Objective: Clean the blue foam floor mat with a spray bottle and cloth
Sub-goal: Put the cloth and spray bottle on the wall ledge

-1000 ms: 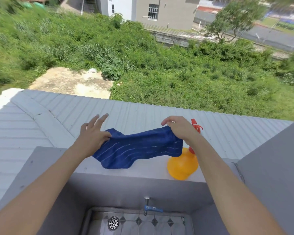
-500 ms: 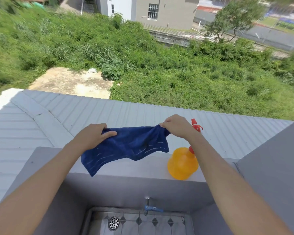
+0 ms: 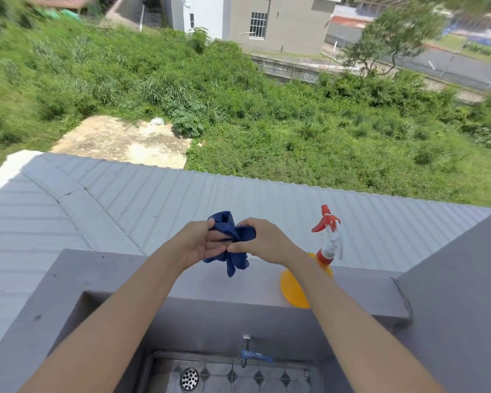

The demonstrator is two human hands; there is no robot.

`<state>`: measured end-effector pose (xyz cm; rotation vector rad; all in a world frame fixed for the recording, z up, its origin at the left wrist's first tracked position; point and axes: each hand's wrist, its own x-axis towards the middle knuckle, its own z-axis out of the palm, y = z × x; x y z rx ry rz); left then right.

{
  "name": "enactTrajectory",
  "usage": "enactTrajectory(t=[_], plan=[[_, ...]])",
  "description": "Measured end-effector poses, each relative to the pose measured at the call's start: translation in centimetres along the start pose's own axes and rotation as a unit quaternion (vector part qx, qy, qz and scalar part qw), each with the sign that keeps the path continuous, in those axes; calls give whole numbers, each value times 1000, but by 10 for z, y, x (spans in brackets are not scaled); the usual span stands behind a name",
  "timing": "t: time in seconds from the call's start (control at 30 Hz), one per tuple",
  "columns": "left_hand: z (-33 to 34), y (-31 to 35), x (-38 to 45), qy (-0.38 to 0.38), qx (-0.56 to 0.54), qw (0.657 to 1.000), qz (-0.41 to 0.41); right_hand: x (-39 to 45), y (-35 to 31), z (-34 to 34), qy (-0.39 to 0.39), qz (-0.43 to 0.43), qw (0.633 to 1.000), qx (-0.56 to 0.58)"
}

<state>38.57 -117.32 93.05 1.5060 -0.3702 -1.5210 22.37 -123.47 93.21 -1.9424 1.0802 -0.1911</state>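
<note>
A dark blue cloth (image 3: 233, 236) is bunched up between both hands above the grey ledge (image 3: 102, 268). My left hand (image 3: 194, 242) grips its left side and my right hand (image 3: 262, 241) grips its right side, with the two hands close together. A tail of the cloth hangs down below them. An orange spray bottle (image 3: 294, 289) with a red and white trigger head (image 3: 328, 231) stands on the ledge to the right of my right forearm. No blue foam mat is in view.
Below the ledge lies a tiled wash basin (image 3: 238, 378) with a round drain (image 3: 190, 378) and a blue-handled tap (image 3: 250, 354). A grey wall (image 3: 459, 293) rises at the right. Beyond the ledge slopes a corrugated metal roof (image 3: 153, 199), then overgrown ground.
The cloth was stretched wide between my hands. Both hands have come together and gathered it into a bunch. The view has shifted slightly, so the spray bottle's head shows fully.
</note>
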Motion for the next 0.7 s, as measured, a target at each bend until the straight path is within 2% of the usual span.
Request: enactTrajectory(t=[0.13, 0.23, 0.3, 0.33, 0.4, 0.47, 0.53, 0.6, 0.7], plan=[[1, 5, -15, -45, 31, 998, 10, 3, 9, -2, 52, -41, 998, -19], [-8, 1, -12, 20, 173, 981, 84, 4, 11, -7, 36, -76, 996, -33], [-20, -2, -5, 60, 221, 964, 135, 5, 11, -11, 16, -88, 995, -38], [-26, -2, -1, 24, 226, 964, 138, 6, 9, -14, 10, -95, 995, -40], [-31, 0, -1, -100, 261, 955, 104, 9, 6, -20, 3, -107, 993, -50], [-32, 1, 4, -154, 322, 928, 104, 12, 5, -26, 5, -116, 991, -63], [-30, 3, 10, -98, 349, 914, 181, 13, 6, -30, 29, -119, 989, -82], [-32, 8, 18, 0, 341, 898, 280, 18, 8, -38, 83, -103, 986, -101], [-32, -1, 21, 115, 365, 846, 371, 14, 21, -25, 141, -75, 973, -167]])
